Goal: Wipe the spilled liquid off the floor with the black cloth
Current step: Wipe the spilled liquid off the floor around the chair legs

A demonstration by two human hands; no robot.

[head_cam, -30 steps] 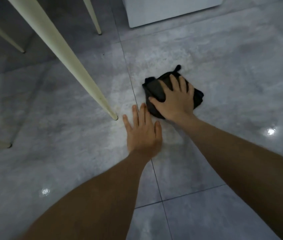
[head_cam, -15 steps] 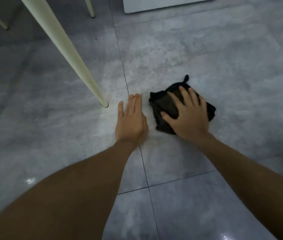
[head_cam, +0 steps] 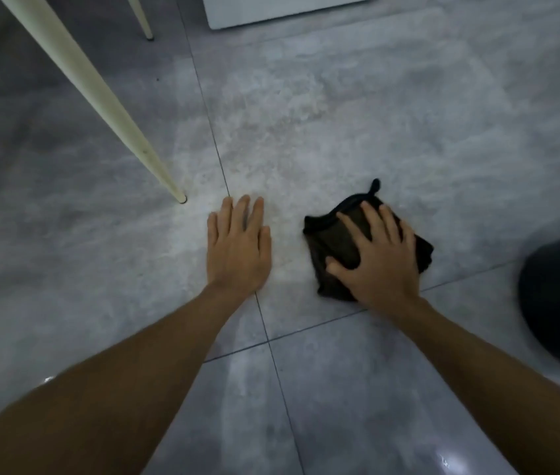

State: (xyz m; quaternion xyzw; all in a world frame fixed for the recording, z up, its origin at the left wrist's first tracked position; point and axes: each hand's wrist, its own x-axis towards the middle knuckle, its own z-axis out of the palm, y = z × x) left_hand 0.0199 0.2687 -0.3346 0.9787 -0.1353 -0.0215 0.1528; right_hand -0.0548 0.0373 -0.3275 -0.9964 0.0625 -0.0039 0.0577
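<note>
Across the floor (head_cam: pixel 357 132), cloth (head_cam: pixel 333 248) and right hand (head_cam: pixel 379 265) slid rightward.

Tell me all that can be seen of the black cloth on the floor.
The black cloth is a small, dark, soft-looking fabric, bunched or folded into a rough square. A thin loop sticks out at its far corner. It lies flat on the grey tiled floor, close to a grout line. The right hand presses on it, palm down with fingers spread, and covers much of it. The left hand rests on the floor beside it, without touching it.
</note>
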